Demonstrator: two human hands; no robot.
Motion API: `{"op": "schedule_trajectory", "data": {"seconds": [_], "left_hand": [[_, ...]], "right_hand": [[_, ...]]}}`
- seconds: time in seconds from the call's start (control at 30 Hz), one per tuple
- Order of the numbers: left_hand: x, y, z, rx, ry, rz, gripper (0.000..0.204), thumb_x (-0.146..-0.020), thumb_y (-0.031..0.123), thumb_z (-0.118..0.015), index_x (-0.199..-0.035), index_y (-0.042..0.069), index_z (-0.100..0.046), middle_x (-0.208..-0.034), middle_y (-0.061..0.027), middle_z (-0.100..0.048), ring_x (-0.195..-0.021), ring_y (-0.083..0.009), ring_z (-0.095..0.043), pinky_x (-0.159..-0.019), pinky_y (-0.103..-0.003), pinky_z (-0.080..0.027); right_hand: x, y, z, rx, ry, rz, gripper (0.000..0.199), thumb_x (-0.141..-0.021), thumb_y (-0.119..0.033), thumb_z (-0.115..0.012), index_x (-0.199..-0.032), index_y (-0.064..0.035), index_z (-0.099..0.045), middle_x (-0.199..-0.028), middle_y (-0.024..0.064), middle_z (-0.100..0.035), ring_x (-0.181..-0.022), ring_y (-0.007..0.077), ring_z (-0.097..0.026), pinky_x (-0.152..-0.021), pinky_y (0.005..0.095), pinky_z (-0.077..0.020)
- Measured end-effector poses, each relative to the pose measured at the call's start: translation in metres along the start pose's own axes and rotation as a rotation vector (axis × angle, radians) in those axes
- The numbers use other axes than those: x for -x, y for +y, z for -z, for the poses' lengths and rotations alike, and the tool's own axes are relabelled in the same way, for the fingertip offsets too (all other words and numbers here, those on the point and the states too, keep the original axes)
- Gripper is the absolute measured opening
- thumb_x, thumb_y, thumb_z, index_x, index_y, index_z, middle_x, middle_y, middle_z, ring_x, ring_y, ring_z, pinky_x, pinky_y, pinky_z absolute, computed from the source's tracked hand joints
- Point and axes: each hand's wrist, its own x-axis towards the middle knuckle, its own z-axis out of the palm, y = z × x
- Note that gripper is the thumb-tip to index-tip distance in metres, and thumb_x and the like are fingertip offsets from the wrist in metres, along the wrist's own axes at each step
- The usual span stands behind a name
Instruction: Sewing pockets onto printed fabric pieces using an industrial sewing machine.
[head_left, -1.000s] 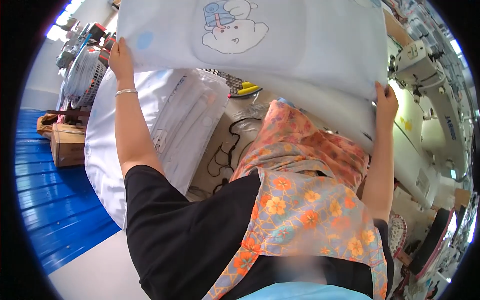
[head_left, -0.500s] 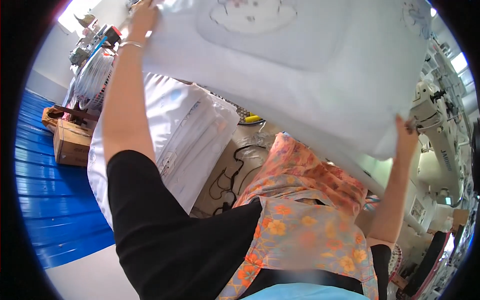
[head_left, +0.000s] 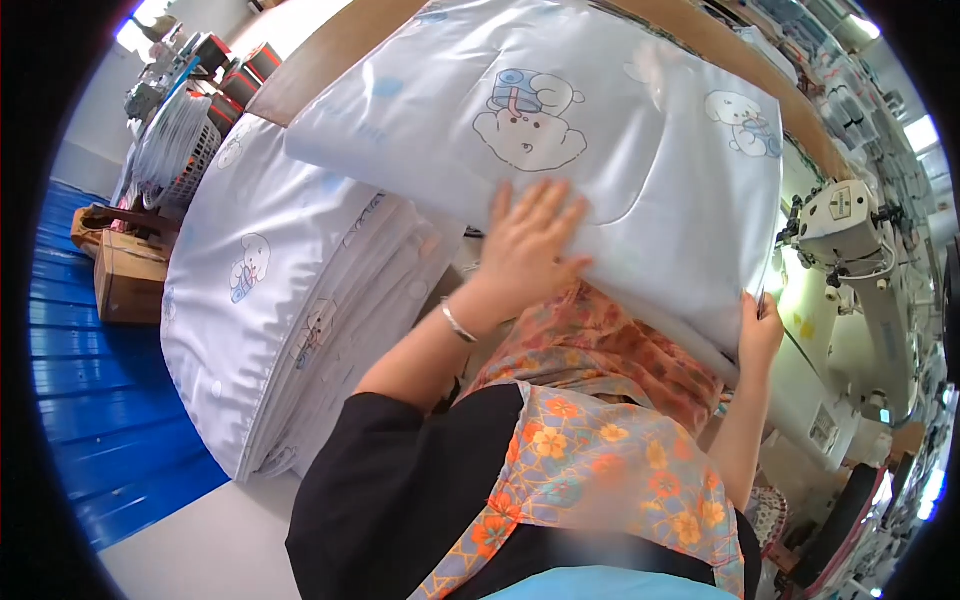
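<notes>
A white padded fabric piece (head_left: 430,130), printed with cartoon puppies, lies spread over the work table in front of me. My left hand (head_left: 530,240) rests flat on its near part, fingers spread and a little blurred. At the near right corner, my right hand (head_left: 760,330) pinches the fabric's edge, beside the sewing machine (head_left: 850,225). To the left, a thick stack of similar white printed fabric (head_left: 330,290) sits partly under the spread piece. My lap, in an orange floral apron (head_left: 600,450), is below the near edge.
The wooden table edge (head_left: 315,60) shows at the far left. A cardboard box (head_left: 133,280) and a basket (head_left: 192,165) stand at the left, by a blue corrugated surface (head_left: 100,400). Thread spools and other clutter line the far left and right sides.
The raised fabric has come down onto the table. My left hand let go of its far left edge and moved right and nearer, onto the fabric. My right hand shifted slightly left and lower.
</notes>
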Motion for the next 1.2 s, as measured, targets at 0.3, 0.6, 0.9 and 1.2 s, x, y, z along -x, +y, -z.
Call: {"op": "schedule_trajectory", "data": {"seconds": [0.3,0.6,0.9,1.2], "left_hand": [[0.017,-0.140,0.041,-0.411,0.119,0.359,0.056,-0.091,0.043,-0.054,-0.135,0.009,-0.051,-0.140,-0.0162,-0.048,-0.133,-0.0327,-0.041,-0.113,-0.055,-0.020],[0.027,-0.026,0.032,-0.156,0.206,-0.038,0.040,-0.083,0.025,-0.064,-0.121,0.010,-0.063,-0.134,-0.0113,-0.054,-0.130,-0.0319,-0.044,-0.112,-0.051,-0.023],[0.018,-0.031,0.033,-0.345,0.220,-0.008,0.037,-0.075,0.013,-0.064,-0.112,0.016,-0.066,-0.110,-0.0016,-0.061,-0.093,-0.0232,-0.062,-0.082,-0.035,-0.050],[-0.224,-0.079,-0.079,-0.422,0.134,-0.286,0.043,-0.087,0.011,-0.046,-0.129,0.007,-0.054,-0.130,-0.0201,-0.052,-0.125,-0.0328,-0.049,-0.099,-0.037,-0.044]], "right_hand": [[0.026,-0.003,0.001,0.003,0.057,0.135,0.025,-0.091,-0.018,-0.062,-0.079,0.0002,-0.049,-0.060,0.0050,-0.038,-0.056,0.0119,-0.034,-0.052,0.0296,-0.0335],[0.022,0.004,0.004,-0.009,0.013,0.096,0.021,-0.094,-0.018,-0.059,-0.084,0.0005,-0.054,-0.061,0.0037,-0.041,-0.057,0.0102,-0.037,-0.053,0.0277,-0.0349],[0.042,0.056,0.029,-0.143,0.182,0.276,0.011,-0.094,-0.010,-0.058,-0.091,-0.0002,-0.061,-0.070,0.0043,-0.052,-0.060,0.0107,-0.046,-0.055,0.0255,-0.0393],[0.047,0.059,0.027,-0.017,0.277,0.460,0.007,-0.091,-0.007,-0.060,-0.088,-0.0007,-0.062,-0.075,0.0101,-0.059,-0.064,0.0211,-0.056,-0.061,0.0305,-0.0457]]}}
